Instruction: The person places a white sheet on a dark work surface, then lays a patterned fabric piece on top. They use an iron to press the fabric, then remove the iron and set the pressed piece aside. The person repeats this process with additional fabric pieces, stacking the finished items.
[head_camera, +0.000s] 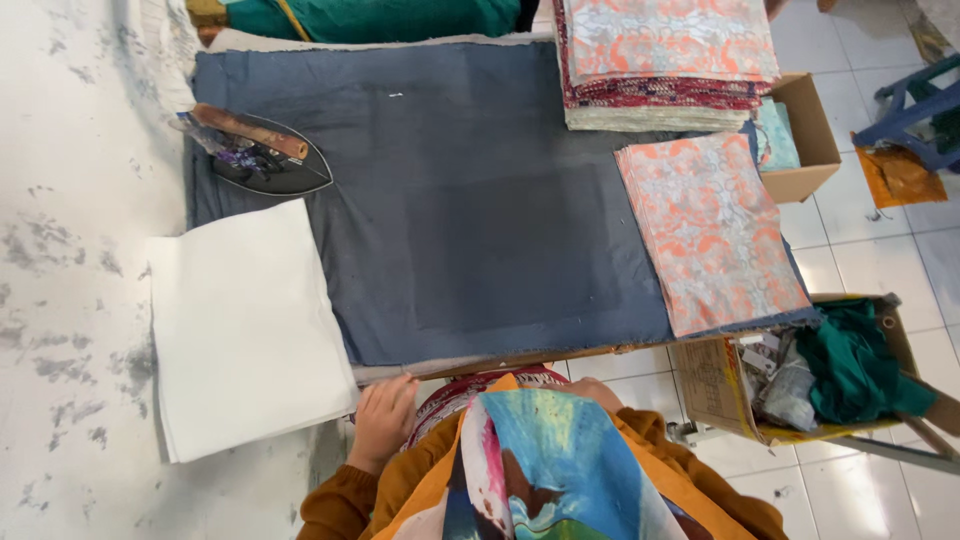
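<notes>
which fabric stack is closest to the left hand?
The plain white stack at the table's left edge: the left hand is right at its lower corner. Both orange-patterned stacks lie far right.

The left hand (384, 418) is resting low and close to the body, fingers curled loosely downward, its orange-sleeved forearm bending inward. The right hand (597, 388) is showing only partly, tucked close to the chest.

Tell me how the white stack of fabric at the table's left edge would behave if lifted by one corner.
The white fabric stack would probably flop and fan apart, since it looks like thin, loose layers. It overhangs the table edge beside the left hand, so a push might slide it off.
</notes>
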